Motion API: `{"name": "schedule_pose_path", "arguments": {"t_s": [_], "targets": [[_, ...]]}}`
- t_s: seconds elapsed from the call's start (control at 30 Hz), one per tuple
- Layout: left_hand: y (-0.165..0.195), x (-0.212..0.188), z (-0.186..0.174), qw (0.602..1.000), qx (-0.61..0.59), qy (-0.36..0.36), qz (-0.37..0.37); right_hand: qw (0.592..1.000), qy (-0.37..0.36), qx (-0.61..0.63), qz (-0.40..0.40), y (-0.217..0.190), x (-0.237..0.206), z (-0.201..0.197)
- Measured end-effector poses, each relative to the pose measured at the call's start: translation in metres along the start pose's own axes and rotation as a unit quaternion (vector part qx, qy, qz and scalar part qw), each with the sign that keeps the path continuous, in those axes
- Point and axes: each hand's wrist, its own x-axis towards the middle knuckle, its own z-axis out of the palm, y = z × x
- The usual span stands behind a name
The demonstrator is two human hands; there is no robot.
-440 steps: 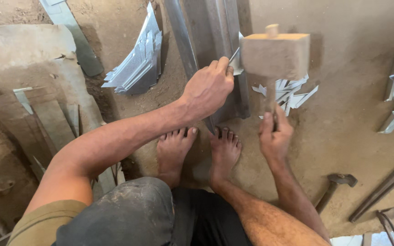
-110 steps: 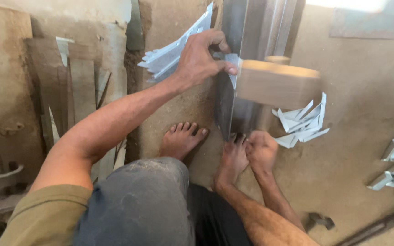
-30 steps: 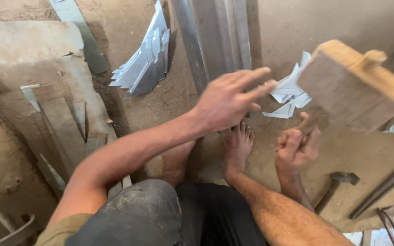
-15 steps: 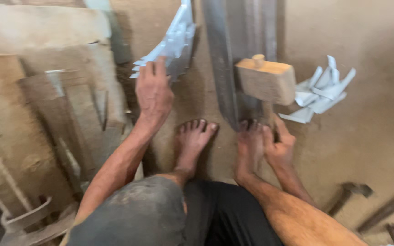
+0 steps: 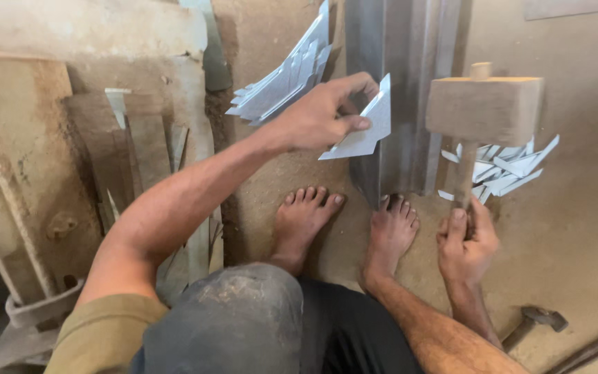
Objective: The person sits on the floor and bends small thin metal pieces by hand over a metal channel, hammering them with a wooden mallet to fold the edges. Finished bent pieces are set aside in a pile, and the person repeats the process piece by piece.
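The left hand pinched a cut sheet-metal piece just left of the long steel channel — the right hand, fist closed round the handle, held the wooden mallet upright beyond it.

I see the left hand holding a pale grey-white sheet-metal piece, plain and unpatterned. The stack of cut pieces behind it is the same silvery white, as is the heap of offcuts. The mallet in my right hand is light tan wood. The long metal channel reads dull grey. The floor is sandy brown, my sleeve olive, my trousers dusty dark grey
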Motion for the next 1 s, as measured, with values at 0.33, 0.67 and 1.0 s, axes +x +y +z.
{"name": "schedule_pose_path", "arguments": {"t_s": [0.33,0.67,1.0], "targets": [[-0.015,0.023,-0.001,0.997,0.049,0.029,0.048,0.989,-0.050,0.137,0.039,0.004,0.003,-0.005],[-0.009,0.021,0.003,0.997,0.053,0.051,0.012,0.995,-0.038,0.022,-0.086,-0.027,0.016,-0.016],[-0.004,0.020,0.003,0.995,0.027,0.081,0.052,0.964,-0.025,-0.225,-0.142,-0.015,0.036,-0.001]]}}
